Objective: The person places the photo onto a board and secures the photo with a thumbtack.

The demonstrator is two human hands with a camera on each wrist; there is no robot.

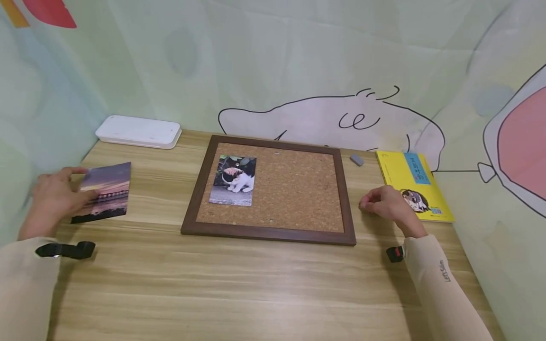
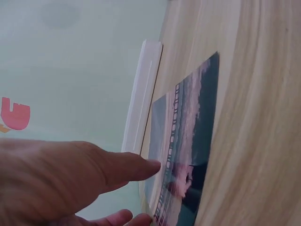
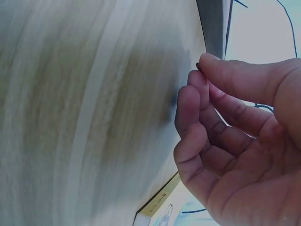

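At the left, my left hand (image 1: 64, 194) is over a sunset photo (image 1: 112, 189), thumb stretched across its face and forefinger by its upper left corner. The left wrist view has the thumb tip close over the photo (image 2: 197, 108), with other fingertips near its edge. My right hand (image 1: 386, 204), just right of the corkboard (image 1: 298, 194), pinches a small dark object (image 3: 198, 66) between thumb and forefinger; most of it is hidden and I cannot tell its kind. A cat photo (image 1: 236, 187) lies on the cork's left part, a small shiny dot near its top.
A white case (image 1: 138, 130) stands at the back left against the backdrop. A yellow book (image 1: 415, 182) lies beside the right hand. Near the board's upper right corner is a small grey block (image 1: 356, 160). Patterned cloth (image 1: 273, 52) walls the table's back and sides.
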